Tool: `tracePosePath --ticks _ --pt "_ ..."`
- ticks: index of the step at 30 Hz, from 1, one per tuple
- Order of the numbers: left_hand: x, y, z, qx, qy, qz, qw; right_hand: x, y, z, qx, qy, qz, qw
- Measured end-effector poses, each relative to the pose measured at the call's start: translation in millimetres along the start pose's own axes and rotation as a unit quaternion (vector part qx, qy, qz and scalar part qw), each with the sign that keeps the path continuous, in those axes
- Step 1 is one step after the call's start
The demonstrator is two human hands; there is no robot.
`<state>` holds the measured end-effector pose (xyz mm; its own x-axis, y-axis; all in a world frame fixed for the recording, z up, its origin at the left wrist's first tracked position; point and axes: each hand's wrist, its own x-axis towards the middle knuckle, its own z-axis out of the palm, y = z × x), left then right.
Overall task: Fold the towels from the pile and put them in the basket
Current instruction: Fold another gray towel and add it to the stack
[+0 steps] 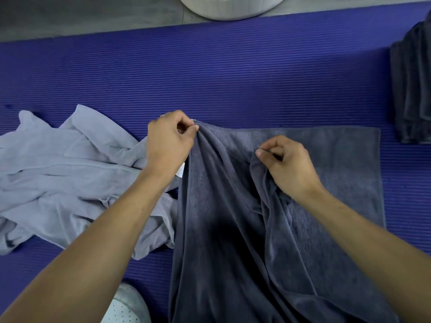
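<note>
Your left hand (169,138) pinches the dark grey towel (233,217) at a gathered edge, thumb and fingertips closed on the cloth so it rises into a peak with folds running down toward you. Your right hand (283,163) pinches the same towel a little nearer to you and to the right of that peak, fingers curled round a raised fold. Beyond your right hand the rest of the dark grey towel lies flat on the blue ribbed mat (210,73), with a straight far edge and a square far-right corner. The near part hangs in loose folds toward the bottom of the view.

Just left of the dark grey towel, touching it under your left forearm, a light grey towel (70,173) lies crumpled on the mat. Well to the right of the dark grey towel, at the frame's edge, stands a stack of folded dark towels (411,89). Beyond it, past the mat's far edge, a pale round object (231,8) sits on the grey floor. Near the dark grey towel's lower left edge shows a white shoe (126,306).
</note>
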<state>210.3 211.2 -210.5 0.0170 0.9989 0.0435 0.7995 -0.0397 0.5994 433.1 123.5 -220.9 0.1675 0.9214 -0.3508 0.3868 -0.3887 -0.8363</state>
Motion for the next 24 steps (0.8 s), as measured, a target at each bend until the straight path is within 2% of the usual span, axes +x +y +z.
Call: tracePosePath --ticks 3,9,13,17,20,24 --pt "1 2 -4 -0.004 -0.008 -0.01 1.0 0 0 0 -0.004 0.001 0.001 1.0" --pt "10 -9 -5 0.011 -0.081 -0.084 0.993 -1 0 1 -0.008 -0.001 0.006 1.0" --pt "12 -2 -7 -0.077 -0.121 -0.138 0.98 -2 0 -6 0.009 -0.01 0.02 1.0" --pt "-15 33 7 -0.141 -0.166 -0.093 0.972 -8 4 -34 0.02 -0.056 0.053 0.997" --pt "-37 60 33 -0.199 -0.217 -0.088 0.952 -15 9 -66 0.036 -0.025 0.054 0.998" --pt "-55 87 68 -0.231 -0.292 -0.109 0.922 -20 31 -108 0.016 0.066 0.079 0.994"
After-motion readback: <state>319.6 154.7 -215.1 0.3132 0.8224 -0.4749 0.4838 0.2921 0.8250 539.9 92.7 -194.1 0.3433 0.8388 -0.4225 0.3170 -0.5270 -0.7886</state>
